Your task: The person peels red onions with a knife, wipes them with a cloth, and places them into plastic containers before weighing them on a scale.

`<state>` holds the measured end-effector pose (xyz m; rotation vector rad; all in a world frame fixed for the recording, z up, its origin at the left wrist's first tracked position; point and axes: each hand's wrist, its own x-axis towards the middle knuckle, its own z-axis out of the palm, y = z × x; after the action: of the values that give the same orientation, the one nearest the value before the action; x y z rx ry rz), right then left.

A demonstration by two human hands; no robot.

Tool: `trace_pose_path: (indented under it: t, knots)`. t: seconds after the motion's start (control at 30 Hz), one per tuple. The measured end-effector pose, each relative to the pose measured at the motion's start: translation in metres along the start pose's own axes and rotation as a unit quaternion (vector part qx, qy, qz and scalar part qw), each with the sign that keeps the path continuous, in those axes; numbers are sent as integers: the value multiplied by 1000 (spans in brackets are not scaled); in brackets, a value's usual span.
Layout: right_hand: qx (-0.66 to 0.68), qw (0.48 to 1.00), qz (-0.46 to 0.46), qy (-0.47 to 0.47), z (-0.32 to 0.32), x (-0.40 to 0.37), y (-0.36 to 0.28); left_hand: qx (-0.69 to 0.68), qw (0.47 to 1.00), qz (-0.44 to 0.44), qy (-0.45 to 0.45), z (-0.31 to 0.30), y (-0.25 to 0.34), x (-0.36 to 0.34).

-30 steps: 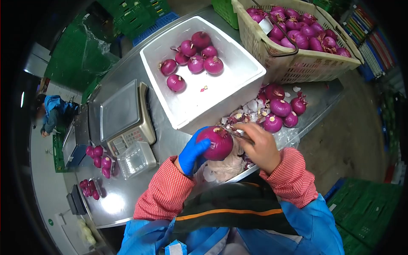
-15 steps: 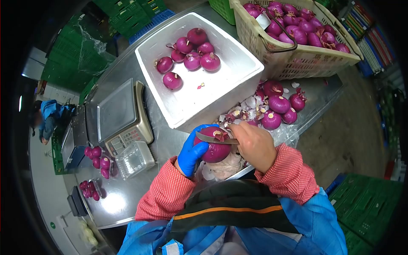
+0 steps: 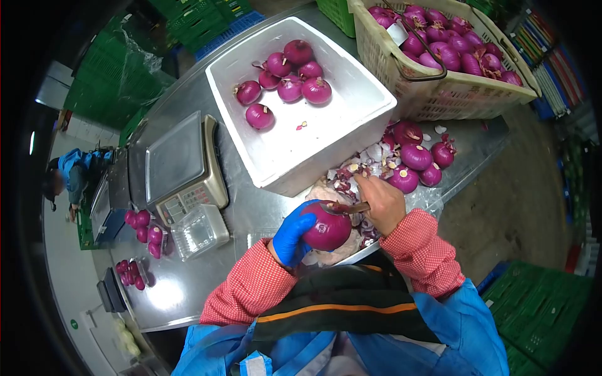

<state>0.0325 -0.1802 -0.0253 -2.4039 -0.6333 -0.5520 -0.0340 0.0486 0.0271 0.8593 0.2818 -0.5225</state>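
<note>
My left hand, in a blue glove, is wrapped round a large red onion close to my body. In my bare right hand is a knife, its blade lying across the onion's top. Beyond my hands, onion peelings are heaped against the white foam box. Several whole red onions lie to the right of the heap. Inside the box sit several more onions toward its far end.
A cream plastic crate full of red onions stands at the back right. To the left are a weighing scale, a clear plastic tray and packed onions. Green crates are stacked at right. A person in blue is far left.
The knife and my right hand have shifted slightly right, and less of the blade shows. My left hand and the onion have also moved a little right and down, with the onion turned somewhat.
</note>
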Motion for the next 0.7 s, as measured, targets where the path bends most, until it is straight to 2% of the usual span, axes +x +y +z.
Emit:
trace_pose_path:
  t: [0.03, 0.1, 0.13, 0.17, 0.2, 0.23, 0.27, 0.37, 0.43, 0.5, 0.53, 0.57, 0.7]
  knots:
    - [-10, 1000, 23, 7, 2, -4, 11, -32, 999, -2, -1, 1, 3, -5]
    - [-34, 996, 77, 21, -5, -3, 31, 72, 990, 100, -62, -3, 27, -12]
    - [-3, 997, 81, 15, -6, -2, 28, 118, 978, 151, -84, -5, 31, -16]
    - [30, 995, 93, 4, -9, -10, 19, 103, 982, 149, -44, -10, 28, -11]
    - [58, 993, 102, 4, -15, -3, 4, 63, 990, 126, 8, -9, 24, -7]
    - [96, 992, 82, 17, -13, 2, -10, 4, 996, 93, 3, -9, 23, -2]
    - [191, 974, 121, -21, -21, 6, -27, -57, 997, 53, 0, -11, 20, 1]
    - [322, 929, 157, -96, -22, 7, -48, -158, 983, -14, -88, -17, 12, 6]
    - [360, 895, 196, -176, -41, 23, -66, -193, 977, -24, -84, -19, 4, 6]
    - [382, 888, 209, -148, -30, 20, -67, -243, 962, -39, -113, -14, -2, 9]
    - [393, 884, 215, -136, -27, 20, -69, -257, 962, -31, -88, -9, -4, 8]
    - [303, 924, 185, -140, -30, 18, -72, -270, 961, -22, -62, -4, -4, 5]
    - [198, 966, 114, -123, -23, 8, -93, -271, 962, 4, -21, -9, -12, -1]
